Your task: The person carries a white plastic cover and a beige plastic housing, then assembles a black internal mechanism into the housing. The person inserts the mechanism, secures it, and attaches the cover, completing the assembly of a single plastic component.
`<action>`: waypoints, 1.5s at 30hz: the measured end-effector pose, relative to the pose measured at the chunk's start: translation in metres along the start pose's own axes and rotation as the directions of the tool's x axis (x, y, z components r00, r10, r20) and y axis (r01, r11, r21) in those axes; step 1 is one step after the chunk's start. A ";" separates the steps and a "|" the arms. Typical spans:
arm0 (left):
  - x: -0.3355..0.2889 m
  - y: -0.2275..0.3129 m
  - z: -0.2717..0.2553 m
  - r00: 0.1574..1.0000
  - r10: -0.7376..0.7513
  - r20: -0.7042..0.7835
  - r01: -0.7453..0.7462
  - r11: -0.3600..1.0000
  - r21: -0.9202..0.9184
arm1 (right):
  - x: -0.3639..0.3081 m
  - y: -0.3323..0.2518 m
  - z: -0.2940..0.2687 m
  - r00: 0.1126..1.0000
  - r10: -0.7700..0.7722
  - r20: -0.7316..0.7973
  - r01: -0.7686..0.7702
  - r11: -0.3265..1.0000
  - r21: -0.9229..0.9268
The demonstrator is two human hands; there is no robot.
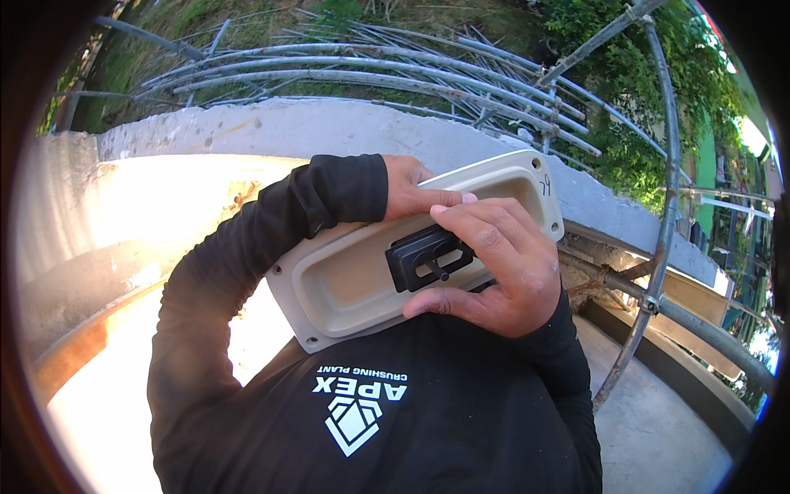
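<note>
A beige, rectangular recessed housing [346,284] with rounded ends and holes in its flanged corners is tilted against the front of my black shirt. My left hand [409,188] grips its far long edge, thumb lying along the rim and the other fingers hidden behind it. Over the recess is a black slotted bracket [403,262] with a short pin sticking up from it. My right hand [510,255] is curled about the bracket's right end, fingers on the far side and thumb on the near side. Whether the bracket is fixed to the housing I cannot tell.
A low concrete wall [329,128] runs across beyond my hands. Scaffold pipes [387,80] are stacked past it on grass. An upright scaffold pole [668,165] and a crossing pipe [699,325] stand at the right, above a concrete floor [650,428]. Strong sunlight washes out the left.
</note>
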State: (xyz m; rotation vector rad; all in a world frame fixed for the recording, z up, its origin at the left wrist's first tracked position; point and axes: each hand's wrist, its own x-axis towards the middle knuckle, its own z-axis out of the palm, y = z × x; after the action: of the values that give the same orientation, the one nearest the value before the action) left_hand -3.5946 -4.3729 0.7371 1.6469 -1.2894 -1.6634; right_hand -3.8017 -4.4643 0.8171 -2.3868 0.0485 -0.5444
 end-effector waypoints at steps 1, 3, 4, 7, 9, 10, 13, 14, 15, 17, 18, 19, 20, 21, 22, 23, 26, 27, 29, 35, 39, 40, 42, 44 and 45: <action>0.000 -0.001 0.000 0.999 0.051 -0.010 -0.051 0.999 0.008 | -0.001 0.000 -0.001 0.999 0.043 -0.015 -0.042 0.997 0.058; -0.001 -0.003 0.000 1.000 0.012 -0.014 -0.012 1.000 0.006 | -0.004 0.000 -0.004 0.990 0.136 -0.038 -0.127 0.976 0.175; -0.002 -0.003 0.000 1.000 -0.006 -0.015 0.006 1.000 0.006 | -0.005 0.002 -0.005 0.994 0.107 0.004 -0.106 0.984 0.146; -0.005 0.003 0.000 0.995 -0.103 0.008 0.104 0.995 -0.009 | -0.007 0.012 -0.005 0.994 0.039 0.102 -0.050 0.993 0.111; -0.006 0.009 -0.002 0.990 -0.137 0.029 0.137 0.990 -0.012 | -0.009 0.016 -0.001 0.992 0.026 0.126 -0.045 0.987 0.153; -0.006 0.013 -0.002 0.988 -0.148 0.034 0.149 0.989 -0.007 | -0.011 0.017 0.002 0.990 0.048 0.130 -0.069 0.984 0.164; -0.007 0.023 -0.004 0.985 -0.170 0.038 0.171 0.985 -0.035 | -0.014 0.016 0.009 0.984 0.112 0.135 -0.136 0.973 0.187; -0.007 0.026 -0.004 0.985 -0.162 0.052 0.166 0.982 -0.091 | -0.013 0.016 0.011 0.982 0.132 0.137 -0.157 0.969 0.191; -0.008 0.028 -0.003 0.985 -0.162 0.051 0.167 0.977 -0.135 | -0.013 0.016 0.012 0.977 0.158 0.145 -0.185 0.963 0.194; -0.006 0.031 -0.001 0.988 -0.149 0.037 0.153 0.974 -0.168 | -0.012 0.016 0.012 0.975 0.162 0.149 -0.193 0.955 0.223; -0.004 0.031 0.000 0.990 -0.138 0.025 0.140 0.978 -0.157 | -0.012 0.017 0.011 0.974 0.163 0.159 -0.198 0.950 0.240; -0.002 0.032 0.002 0.992 -0.127 0.014 0.128 0.981 -0.148 | -0.011 0.018 0.011 0.968 0.194 0.160 -0.230 0.940 0.252; 0.000 0.032 0.002 0.989 -0.142 0.039 0.146 0.982 -0.123 | -0.011 0.019 0.010 0.960 0.225 0.167 -0.263 0.927 0.267; 0.003 0.032 0.002 0.986 -0.156 0.062 0.161 0.982 -0.096 | -0.011 0.020 0.009 0.947 0.264 0.182 -0.306 0.912 0.272; 0.006 0.033 0.001 0.986 -0.154 0.067 0.158 0.985 -0.070 | -0.012 0.021 0.008 0.946 0.262 0.189 -0.306 0.913 0.270; 0.007 0.033 0.001 0.985 -0.157 0.075 0.162 0.985 -0.064 | -0.013 0.022 0.007 0.941 0.270 0.203 -0.318 0.912 0.260; 0.010 0.037 0.002 0.988 -0.133 0.074 0.136 0.990 -0.041 | -0.016 0.023 0.005 0.936 0.285 0.209 -0.331 0.912 0.241; 0.009 0.040 0.002 0.987 -0.134 0.084 0.138 0.990 -0.035 | -0.017 0.022 0.004 0.928 0.302 0.218 -0.350 0.908 0.230; 0.007 0.044 0.002 0.985 -0.155 0.079 0.158 0.987 -0.041 | -0.020 0.019 -0.002 0.940 0.289 0.183 -0.325 0.920 0.219; -0.004 0.048 0.001 0.975 -0.219 0.046 0.221 0.974 -0.048 | -0.059 0.035 -0.055 0.902 0.421 -0.096 -0.357 0.852 0.384; -0.002 0.035 -0.001 0.997 -0.076 0.024 0.077 0.996 -0.050 | -0.147 0.110 -0.103 0.583 0.683 -0.440 -0.490 0.728 0.480; -0.001 0.033 -0.002 0.994 -0.106 0.036 0.107 0.994 -0.036 | -0.174 0.137 -0.113 0.477 0.708 -0.521 -0.519 0.705 0.483; 0.002 0.029 -0.003 0.997 -0.065 0.034 0.065 0.998 -0.006 | -0.234 0.179 -0.126 0.272 0.676 -0.685 -0.760 0.588 0.279; 0.003 0.025 -0.006 0.995 -0.092 0.027 0.092 0.996 0.016 | -0.291 0.210 -0.129 0.077 0.617 -0.783 -0.846 0.456 0.277; 0.003 0.024 -0.006 0.996 -0.093 0.011 0.092 0.996 0.019 | -0.317 0.222 -0.131 0.038 0.527 -0.849 -0.838 0.480 0.260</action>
State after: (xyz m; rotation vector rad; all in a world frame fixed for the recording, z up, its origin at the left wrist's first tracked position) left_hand -3.5960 -4.3876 0.7568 1.7339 -1.2548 -1.7223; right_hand -4.1190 -4.6592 0.6488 -1.6474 1.8552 -1.2209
